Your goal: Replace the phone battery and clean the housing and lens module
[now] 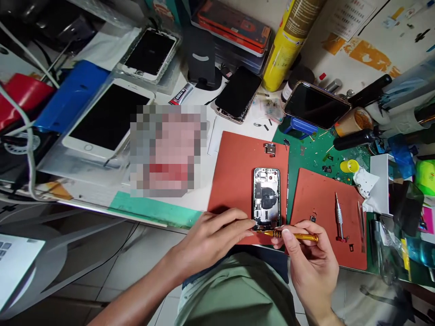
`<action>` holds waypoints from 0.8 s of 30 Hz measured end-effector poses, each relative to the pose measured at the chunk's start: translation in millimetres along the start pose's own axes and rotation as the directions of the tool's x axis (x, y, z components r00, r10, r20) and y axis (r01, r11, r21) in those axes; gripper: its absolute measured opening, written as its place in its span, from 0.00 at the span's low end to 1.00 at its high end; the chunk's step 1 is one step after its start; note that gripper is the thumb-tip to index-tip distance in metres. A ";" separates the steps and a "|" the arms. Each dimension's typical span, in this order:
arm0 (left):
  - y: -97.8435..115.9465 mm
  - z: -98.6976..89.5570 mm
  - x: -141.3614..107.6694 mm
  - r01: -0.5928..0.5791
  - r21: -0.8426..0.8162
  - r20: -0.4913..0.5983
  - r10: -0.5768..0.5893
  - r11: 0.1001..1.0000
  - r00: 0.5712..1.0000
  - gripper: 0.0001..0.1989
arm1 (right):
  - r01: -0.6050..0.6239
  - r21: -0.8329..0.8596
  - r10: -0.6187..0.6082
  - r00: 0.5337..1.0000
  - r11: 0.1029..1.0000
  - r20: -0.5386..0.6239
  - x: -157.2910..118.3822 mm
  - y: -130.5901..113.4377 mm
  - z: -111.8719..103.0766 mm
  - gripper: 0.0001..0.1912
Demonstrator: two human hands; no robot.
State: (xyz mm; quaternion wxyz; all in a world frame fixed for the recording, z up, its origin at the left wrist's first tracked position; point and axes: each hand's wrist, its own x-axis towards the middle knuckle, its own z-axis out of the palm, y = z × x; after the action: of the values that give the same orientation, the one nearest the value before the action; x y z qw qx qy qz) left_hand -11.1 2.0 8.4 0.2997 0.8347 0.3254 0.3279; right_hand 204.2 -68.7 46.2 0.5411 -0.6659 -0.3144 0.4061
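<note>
An opened smartphone [267,194] lies on a red-brown mat [234,176], its inner parts showing. My left hand [217,233] has its fingers together, the tips gripping the phone's lower left corner; the thumb is hidden. In my right hand [311,258], closed between thumb and fingers, is a gold screwdriver [304,237] with black rings. It lies nearly level, its tip pointing left at the phone's bottom edge. A small metal phone part [270,149] rests on the mat above the phone.
On a second mat [316,194] to the right are a silver screwdriver [339,217] and tiny parts. Behind stand a dark-screened phone [239,93], another phone [316,106] on a blue holder and a yellow can [285,45]. A white phone [108,117] lies left, beside a blurred-out patch.
</note>
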 end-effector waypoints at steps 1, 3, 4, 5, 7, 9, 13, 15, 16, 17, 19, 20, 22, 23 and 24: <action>0.1 -0.3 0.4 -0.008 -0.003 -0.010 0.008 1.000 1.000 0.11 | -0.005 -0.003 0.005 1.000 1.000 0.004 0.0 0.5 0.2 0.12; -0.1 -0.5 1.3 -0.024 -0.007 -0.026 0.024 1.000 0.999 0.10 | -0.015 -0.010 0.015 1.000 1.000 0.007 0.3 1.1 0.4 0.12; -0.2 -0.6 1.9 -0.032 -0.011 -0.030 0.031 0.999 0.999 0.09 | -0.017 -0.012 0.018 1.000 1.000 0.009 0.4 1.1 0.4 0.13; -0.3 -0.7 2.5 -0.038 -0.017 -0.033 0.038 0.999 0.999 0.09 | -0.019 -0.015 0.019 1.000 1.000 0.009 0.6 1.0 0.6 0.13; -0.4 -0.9 3.6 -0.044 -0.033 -0.034 0.043 0.998 0.999 0.09 | -0.016 -0.020 0.016 1.000 1.000 0.006 0.8 0.4 1.2 0.13; -0.2 -1.0 4.3 -0.042 -0.042 -0.034 0.040 0.998 0.999 0.09 | -0.009 -0.026 0.009 1.000 1.000 0.004 0.7 -0.3 2.0 0.13; 0.0 -0.5 3.4 -0.032 -0.049 -0.028 0.031 0.998 0.999 0.09 | 0.011 -0.044 -0.011 1.000 0.999 -0.007 -1.3 -0.4 3.1 0.13; -0.4 0.2 2.4 -0.024 -0.064 -0.021 0.023 0.998 1.000 0.08 | 0.022 -0.052 -0.023 1.000 0.998 -0.012 -2.4 0.0 3.3 0.13; -0.7 0.5 2.0 -0.019 -0.071 -0.018 0.018 0.997 1.000 0.08 | 0.029 -0.055 -0.029 1.000 0.998 -0.012 -2.8 0.1 3.5 0.13; -1.1 0.9 1.7 -0.014 -0.077 -0.015 0.013 0.997 1.000 0.08 | 0.034 -0.055 -0.035 0.999 0.998 -0.010 -3.0 0.2 3.6 0.12; -1.8 1.4 1.2 -0.005 -0.086 -0.012 0.004 0.996 1.000 0.07 | 0.041 -0.053 -0.041 0.999 0.998 -0.003 -2.8 -0.1 4.3 0.12; -2.1 1.6 1.0 -0.001 -0.093 -0.013 0.000 0.996 1.000 0.07 | 0.041 -0.050 -0.041 0.999 0.998 -0.002 -2.5 -0.3 4.7 0.11; -2.8 1.8 0.6 0.009 -0.115 -0.009 -0.010 0.993 1.000 0.06 | 0.032 -0.044 -0.032 0.999 0.999 -0.004 -1.8 0.0 5.4 0.11; -3.1 1.8 0.4 0.016 -0.133 -0.005 -0.017 0.991 1.000 0.06 | 0.024 -0.039 -0.024 1.000 0.999 -0.007 -1.6 0.6 5.6 0.12; -3.5 1.8 0.2 0.025 -0.155 -0.001 -0.025 0.988 1.000 0.07 | 0.015 -0.033 -0.015 1.000 0.999 -0.008 -1.5 1.5 5.7 0.12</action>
State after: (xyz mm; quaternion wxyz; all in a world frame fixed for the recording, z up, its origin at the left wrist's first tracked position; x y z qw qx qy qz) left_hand -10.9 3.8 4.9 0.3673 0.8042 0.3098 0.3498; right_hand 198.4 -67.7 44.6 0.5344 -0.6741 -0.3236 0.3941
